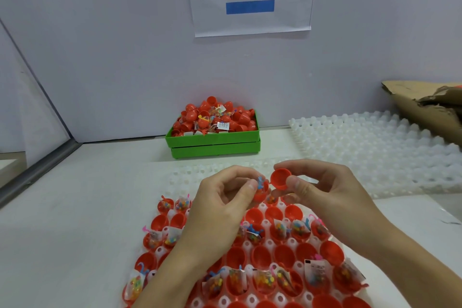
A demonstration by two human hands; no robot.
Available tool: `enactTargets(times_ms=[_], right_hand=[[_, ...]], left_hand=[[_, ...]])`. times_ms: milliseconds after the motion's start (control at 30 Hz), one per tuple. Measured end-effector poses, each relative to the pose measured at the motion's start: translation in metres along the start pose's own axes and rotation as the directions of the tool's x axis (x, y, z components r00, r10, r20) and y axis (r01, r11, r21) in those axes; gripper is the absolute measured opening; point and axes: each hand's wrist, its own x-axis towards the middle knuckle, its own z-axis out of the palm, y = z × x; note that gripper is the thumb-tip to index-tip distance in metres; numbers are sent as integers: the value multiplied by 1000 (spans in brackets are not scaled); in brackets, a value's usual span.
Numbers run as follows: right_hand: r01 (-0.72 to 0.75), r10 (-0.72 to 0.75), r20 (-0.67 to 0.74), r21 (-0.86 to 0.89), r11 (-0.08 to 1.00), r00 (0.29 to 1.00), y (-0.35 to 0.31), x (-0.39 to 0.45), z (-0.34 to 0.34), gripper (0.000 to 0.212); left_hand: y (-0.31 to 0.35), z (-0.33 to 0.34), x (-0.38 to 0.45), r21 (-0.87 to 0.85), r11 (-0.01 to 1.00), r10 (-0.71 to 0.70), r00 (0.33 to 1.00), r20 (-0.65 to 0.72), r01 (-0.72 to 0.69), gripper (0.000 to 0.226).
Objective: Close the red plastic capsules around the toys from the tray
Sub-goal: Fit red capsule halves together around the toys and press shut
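Note:
My left hand [225,197] pinches a red capsule half [261,194] with a small bagged toy sticking out of it. My right hand [322,187] pinches an empty red capsule cap [280,179], its hollow side turned toward the left one. The two halves sit a short gap apart above the far edge of the white tray [265,207]. Rows of open red halves fill the tray; some are empty [282,256], others hold bagged toys [300,229].
A green bin [212,141] heaped with closed red capsules stands at the back by the wall. Stacked empty white trays [375,147] lie at the right, with torn cardboard [425,107] behind them. A paper sign hangs on the wall.

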Motion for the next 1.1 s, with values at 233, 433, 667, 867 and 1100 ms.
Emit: enactTargets(times_ms=[233,433,667,867,1100], right_hand=[[-15,15,-3,26,1000,1000,-1,0,1,28],[-23,23,-11,22,999,1000,-1,0,1,28],[-20,20,-19,11,1000,1000,-4,-1,0,27],[-10,10,1,-32,999,1000,-7,-2,-1,24],[-15,15,14,-53,998,1000,-8,-3,-3,25]], left_hand=[[0,1,1,-37,999,-22,1000,16,22,21],[1,0,0,-22,1000,13,1000,17,-13,12],[3,-1,-1,27,1000,3,1000,26,-4,28],[4,0,-1,-11,1000,27,999,38,-27,16],[3,5,-3,80,994,68,998,5,-68,14]])
